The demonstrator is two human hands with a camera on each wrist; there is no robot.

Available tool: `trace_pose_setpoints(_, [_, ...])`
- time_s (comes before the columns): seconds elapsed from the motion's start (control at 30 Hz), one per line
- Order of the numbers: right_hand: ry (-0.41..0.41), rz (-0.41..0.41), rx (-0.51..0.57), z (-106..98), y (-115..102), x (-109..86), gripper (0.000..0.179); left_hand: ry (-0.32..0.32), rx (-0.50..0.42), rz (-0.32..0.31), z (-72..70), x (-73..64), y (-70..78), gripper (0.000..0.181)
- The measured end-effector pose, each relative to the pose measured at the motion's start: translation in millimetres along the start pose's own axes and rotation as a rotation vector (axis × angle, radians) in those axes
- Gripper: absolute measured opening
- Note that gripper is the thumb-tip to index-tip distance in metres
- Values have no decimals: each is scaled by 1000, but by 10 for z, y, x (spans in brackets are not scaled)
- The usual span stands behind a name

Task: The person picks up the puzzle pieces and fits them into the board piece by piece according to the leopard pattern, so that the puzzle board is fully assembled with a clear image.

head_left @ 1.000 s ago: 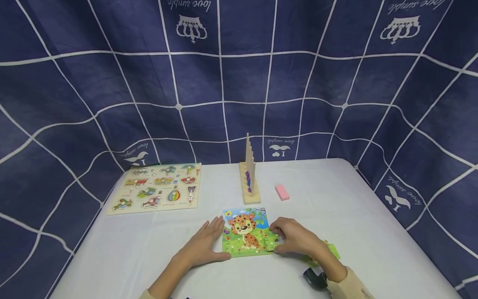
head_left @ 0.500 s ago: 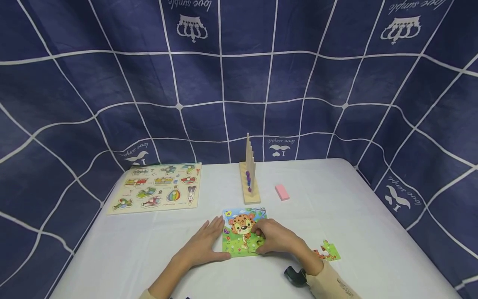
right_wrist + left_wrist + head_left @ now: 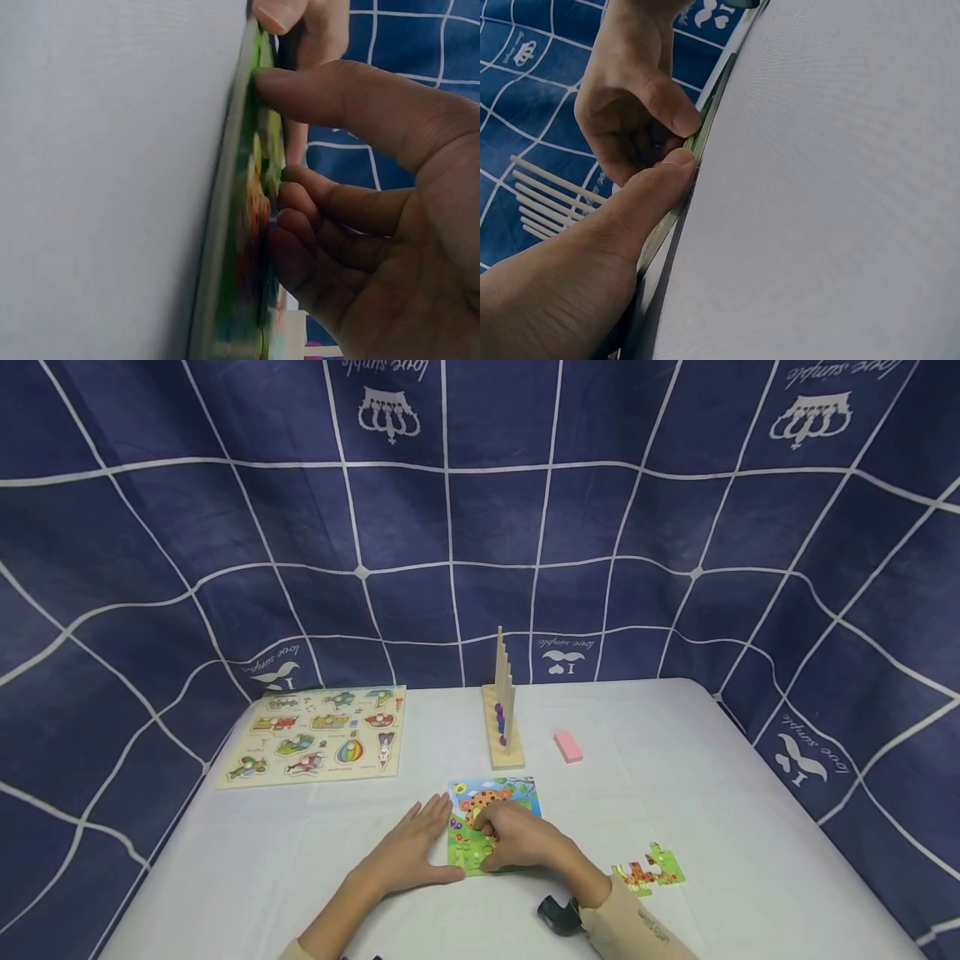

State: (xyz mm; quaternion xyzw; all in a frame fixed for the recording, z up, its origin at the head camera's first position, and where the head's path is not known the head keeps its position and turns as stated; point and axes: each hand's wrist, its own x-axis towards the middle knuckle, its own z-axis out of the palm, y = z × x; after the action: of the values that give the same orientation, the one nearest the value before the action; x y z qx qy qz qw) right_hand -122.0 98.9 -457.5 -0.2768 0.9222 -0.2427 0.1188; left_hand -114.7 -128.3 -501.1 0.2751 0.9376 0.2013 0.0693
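Observation:
A square leopard jigsaw board (image 3: 517,788) lies on the white table. My left hand (image 3: 405,856) rests at its left side with fingers stretched along the edge and thumb at the near left corner. Over the lower left part of the picture, my right hand (image 3: 521,839) pinches a green puzzle piece (image 3: 273,142) between thumb and curled fingers. In the head view that hand covers the piece and much of the leopard. The left wrist view shows both thumbs close together at the board's near edge. Loose puzzle pieces (image 3: 666,865) lie to the right of the board.
A wooden peg board (image 3: 265,758) with vehicle pictures lies at the back left. Behind the jigsaw stands a wooden rack (image 3: 507,760) with upright rods and purple and blue beads. A pink block (image 3: 567,747) lies right of it. Dark blue gridded cloth (image 3: 495,518) hangs around the table.
My right hand has carried the green puzzle piece leftward across the board, from its right edge to the lower left part. The loose pieces at right are now uncovered. My left hand stays put.

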Motion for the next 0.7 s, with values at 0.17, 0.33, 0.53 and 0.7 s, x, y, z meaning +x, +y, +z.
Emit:
trace_pose_setpoints(0.17, [-2, 14, 21, 31, -33, 38, 52, -14, -21, -17, -7, 4, -4, 113])
trace_pose_setpoints(0.33, [-7, 10, 27, 52, -50, 62, 52, -25, -24, -20, 2, 4, -7, 114])
trace_pose_setpoints(0.53, [4, 5, 39, 46, -58, 73, 53, -13, -29, -9, -17, 1, -4, 112])
trace_pose_setpoints(0.7, [11, 25, 53, 43, -56, 68, 55, -18, -21, -8, -19, 9, -9, 112])
